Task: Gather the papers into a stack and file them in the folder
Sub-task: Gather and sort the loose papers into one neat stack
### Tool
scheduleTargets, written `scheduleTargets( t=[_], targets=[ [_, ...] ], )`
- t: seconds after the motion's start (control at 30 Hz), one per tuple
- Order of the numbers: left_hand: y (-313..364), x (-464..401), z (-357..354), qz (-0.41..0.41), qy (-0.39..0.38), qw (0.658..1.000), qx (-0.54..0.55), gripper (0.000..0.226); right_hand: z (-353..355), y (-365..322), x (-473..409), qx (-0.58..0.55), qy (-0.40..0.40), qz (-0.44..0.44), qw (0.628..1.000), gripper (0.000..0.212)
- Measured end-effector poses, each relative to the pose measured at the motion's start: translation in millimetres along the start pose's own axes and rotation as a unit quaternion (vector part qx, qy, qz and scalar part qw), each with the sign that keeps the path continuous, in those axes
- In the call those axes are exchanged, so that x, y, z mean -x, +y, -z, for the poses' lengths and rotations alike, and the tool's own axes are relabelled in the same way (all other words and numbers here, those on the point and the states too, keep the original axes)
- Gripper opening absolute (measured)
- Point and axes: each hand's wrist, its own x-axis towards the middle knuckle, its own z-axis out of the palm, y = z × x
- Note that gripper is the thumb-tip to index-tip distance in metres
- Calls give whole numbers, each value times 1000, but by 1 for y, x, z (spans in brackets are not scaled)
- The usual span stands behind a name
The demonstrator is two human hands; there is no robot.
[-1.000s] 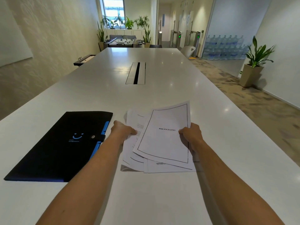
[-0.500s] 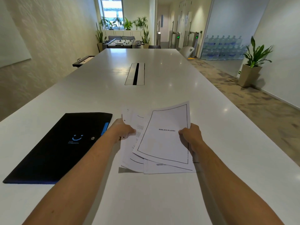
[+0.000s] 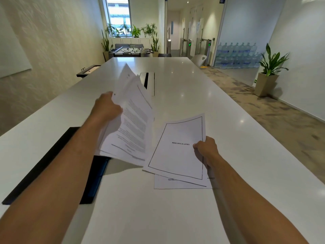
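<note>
Our left hand (image 3: 107, 110) grips a fanned, tilted sheaf of papers (image 3: 131, 120); our right hand (image 3: 205, 150) pinches the bordered "BIBLIOGRAPHY" page (image 3: 177, 147).

Both bare forearms reach forward from the bottom corners. Left hand (image 3: 107, 107) raised, fingers curled closed on a fanned bundle of white printed sheets (image 3: 131, 118), tilted up. Right hand (image 3: 205, 149) lower, thumb on top, pinching the bordered white "BIBLIOGRAPHY" page (image 3: 177, 147); fingers underneath apparently hidden.
</note>
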Motion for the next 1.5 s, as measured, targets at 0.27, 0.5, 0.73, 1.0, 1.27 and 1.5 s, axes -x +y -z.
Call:
scheduleTargets(
  t=[0.27,0.5,0.73,1.0,1.27,1.5],
  targets=[
    [30,0,9,-38,-13,968,246,47,3,-4,2,-121,-47,-14,991,46],
    [10,16,-34,60,-121,881,453,41,21,-35,17,-250,-115,37,961,55],
    [-2,32,-87,135,-136,864,466,40,30,-57,32,-240,-173,116,948,23],
    [-19,42,-98,153,-200,855,454,36,30,-48,36,-198,-180,126,955,11],
    [-4,37,-98,92,-122,887,435,22,29,-66,35,-295,-214,81,928,74],
    [25,33,-76,-47,-62,918,388,12,45,-101,35,-208,-139,261,932,37]
  ],
)
